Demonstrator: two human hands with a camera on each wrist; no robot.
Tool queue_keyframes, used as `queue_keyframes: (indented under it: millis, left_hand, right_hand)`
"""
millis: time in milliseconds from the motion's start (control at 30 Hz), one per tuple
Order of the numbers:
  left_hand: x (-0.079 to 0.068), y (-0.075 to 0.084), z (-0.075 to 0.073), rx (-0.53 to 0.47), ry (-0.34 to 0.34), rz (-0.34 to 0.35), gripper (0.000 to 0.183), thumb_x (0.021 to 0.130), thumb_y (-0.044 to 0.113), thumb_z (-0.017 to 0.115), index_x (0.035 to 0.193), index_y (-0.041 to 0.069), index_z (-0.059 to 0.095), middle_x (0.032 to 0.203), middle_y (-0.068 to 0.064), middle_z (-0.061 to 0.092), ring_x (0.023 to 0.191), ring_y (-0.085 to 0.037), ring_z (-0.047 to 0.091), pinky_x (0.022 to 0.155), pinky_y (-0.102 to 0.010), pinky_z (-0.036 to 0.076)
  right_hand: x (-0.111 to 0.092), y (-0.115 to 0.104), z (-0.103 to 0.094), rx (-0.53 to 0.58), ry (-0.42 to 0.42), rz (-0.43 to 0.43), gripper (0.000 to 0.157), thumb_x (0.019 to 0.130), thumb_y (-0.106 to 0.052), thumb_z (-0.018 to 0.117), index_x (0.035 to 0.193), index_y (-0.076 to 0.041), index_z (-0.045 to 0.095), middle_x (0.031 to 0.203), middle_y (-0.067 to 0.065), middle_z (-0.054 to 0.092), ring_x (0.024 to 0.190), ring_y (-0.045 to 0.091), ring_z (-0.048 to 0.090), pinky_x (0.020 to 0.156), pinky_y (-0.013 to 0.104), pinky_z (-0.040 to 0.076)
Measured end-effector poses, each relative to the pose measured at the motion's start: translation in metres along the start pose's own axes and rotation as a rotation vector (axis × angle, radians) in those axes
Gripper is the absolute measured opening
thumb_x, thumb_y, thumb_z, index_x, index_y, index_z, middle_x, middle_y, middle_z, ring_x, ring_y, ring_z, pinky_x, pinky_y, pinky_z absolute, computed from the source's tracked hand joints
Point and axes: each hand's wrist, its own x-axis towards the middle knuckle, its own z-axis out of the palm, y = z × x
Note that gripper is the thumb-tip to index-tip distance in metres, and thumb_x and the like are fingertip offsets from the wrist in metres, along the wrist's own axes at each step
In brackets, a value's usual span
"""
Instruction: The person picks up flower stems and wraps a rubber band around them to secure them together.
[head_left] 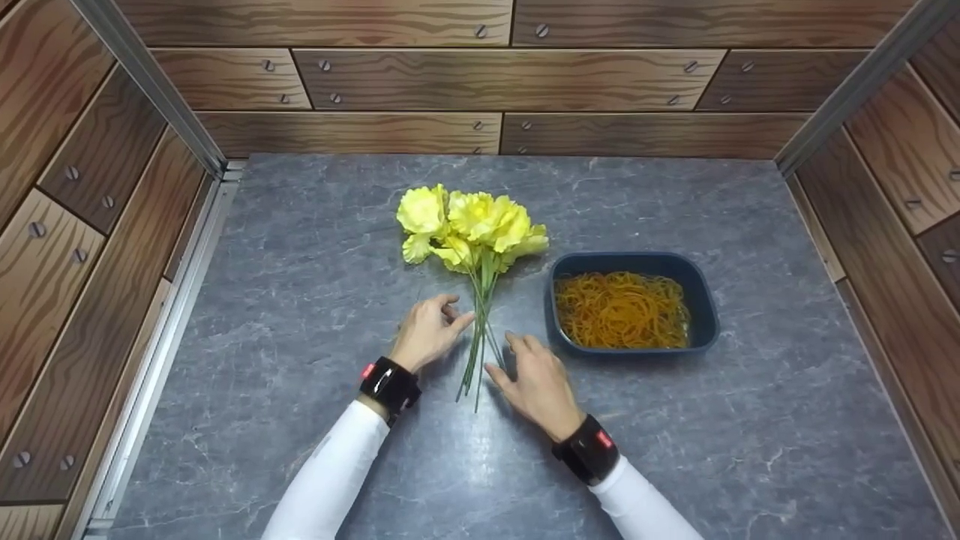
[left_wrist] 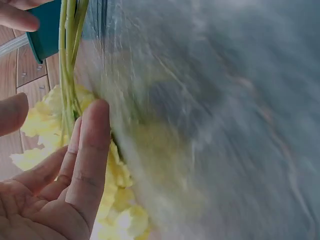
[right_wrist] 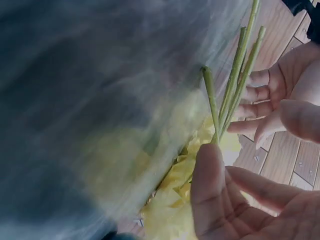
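A bunch of yellow artificial flowers (head_left: 487, 221) lies on the grey marbled table, its blooms toward the far side. The thin green stems (head_left: 480, 322) point toward the person and spread a little at their cut ends. My left hand (head_left: 429, 330) is at the left of the stems, thumb and fingers apart. On the other side, my right hand (head_left: 541, 386) has its fingertips beside the lower stems. In the right wrist view, the stem ends (right_wrist: 235, 85) rise past the fingers with the thumb held away. Neither hand grips the stems; fingertip contact is hard to tell.
To the right of the flowers stands a dark blue rectangular tub (head_left: 706, 330) holding a heap of orange-yellow rubber bands (head_left: 622, 311). Wood-patterned panels (head_left: 510, 79) wall the table at the back and both sides.
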Motion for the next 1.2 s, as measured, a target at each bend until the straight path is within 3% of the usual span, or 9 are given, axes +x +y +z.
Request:
queue_keyframes:
  millis: [167,300,400,567,733,967,1200]
  left_hand:
    - [0.017,-0.002,0.001,-0.035,-0.029,-0.043,0.048,0.101,0.035,0.072,0.133,-0.001,0.067,0.102,-0.013,0.079,0.089,-0.024,0.074,0.085,-0.038,0.067]
    - [0.026,-0.003,0.003,-0.087,-0.071,-0.086,0.049,0.102,0.036,0.071,0.136,0.001,0.065,0.101,-0.011,0.079,0.069,-0.015,0.069,0.063,-0.028,0.063]
    - [0.033,-0.004,0.003,-0.157,-0.106,-0.130,0.051,0.102,0.037,0.071,0.138,0.002,0.064,0.103,-0.012,0.079,0.061,-0.013,0.068,0.050,-0.026,0.061]
    - [0.041,-0.004,0.007,-0.274,-0.149,-0.177,0.050,0.100,0.032,0.074,0.136,-0.002,0.064,0.105,-0.018,0.078,0.062,-0.013,0.071,0.054,-0.027,0.067]
    - [0.048,-0.003,0.011,-0.350,-0.185,-0.195,0.044,0.096,0.024,0.080,0.127,-0.005,0.065,0.103,-0.019,0.075,0.057,-0.011,0.069,0.057,-0.028,0.069]
    - [0.052,-0.001,0.015,-0.444,-0.211,-0.218,0.022,0.093,0.011,0.082,0.101,-0.001,0.067,0.084,-0.010,0.077,0.057,-0.011,0.070,0.061,-0.028,0.070]
    - [0.050,-0.001,0.021,-0.611,-0.264,-0.253,0.017,0.094,0.001,0.077,0.100,-0.002,0.061,0.080,-0.007,0.076,0.061,-0.012,0.072,0.066,-0.029,0.072]
  right_hand:
    - [0.012,-0.002,0.007,-0.033,-0.025,0.029,0.063,0.088,-0.039,0.086,0.128,0.006,0.068,0.110,0.022,0.073,0.087,0.034,0.073,0.075,0.045,0.070]
    - [0.018,-0.006,0.010,-0.016,-0.049,0.060,0.065,0.087,-0.043,0.086,0.125,0.006,0.069,0.107,0.021,0.073,0.085,0.034,0.073,0.073,0.046,0.070]
    - [0.021,-0.009,0.012,-0.013,-0.083,0.081,0.064,0.086,-0.046,0.086,0.121,0.005,0.070,0.103,0.020,0.072,0.078,0.032,0.072,0.066,0.043,0.069]
    - [0.025,-0.015,0.017,-0.037,-0.148,0.121,0.064,0.084,-0.053,0.085,0.110,0.003,0.071,0.094,0.017,0.071,0.068,0.028,0.068,0.056,0.038,0.064]
    - [0.029,-0.019,0.019,-0.075,-0.144,0.132,0.062,0.079,-0.055,0.089,0.099,0.000,0.069,0.087,0.016,0.070,0.064,0.028,0.067,0.052,0.038,0.061]
    - [0.031,-0.019,0.016,-0.077,-0.205,0.151,0.055,0.079,-0.042,0.093,0.104,0.000,0.069,0.089,0.015,0.072,0.072,0.031,0.070,0.061,0.043,0.064]
    - [0.031,-0.011,0.011,-0.015,-0.250,0.107,0.044,0.080,-0.029,0.093,0.104,-0.003,0.066,0.091,0.014,0.072,0.078,0.034,0.072,0.066,0.047,0.065]
